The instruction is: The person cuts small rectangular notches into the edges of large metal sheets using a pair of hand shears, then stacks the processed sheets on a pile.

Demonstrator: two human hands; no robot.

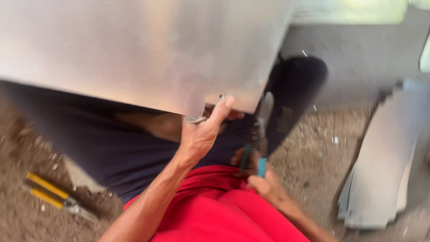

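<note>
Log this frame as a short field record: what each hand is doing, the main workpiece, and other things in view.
Left hand: grips the near edge of the metal sheet, thumb up on it.
Right hand: closed on teal-handled snips, blades pointing up at the sheet's edge.
Workpiece: large shiny sheet resting over the lap.
Ground: yellow-handled pliers on the dirt at left.
Right side: stacked grey sheet pieces.
Sharpness: blurred, fine detail unclear.

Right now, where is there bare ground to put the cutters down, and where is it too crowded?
Bare ground lies between the dark trouser leg and the stacked metal sheets. A smaller patch lies beside the yellow-handled snips. It is crowded at the metal sheet edge, where the left hand grips and the right hand holds the blue-handled cutters.
</note>
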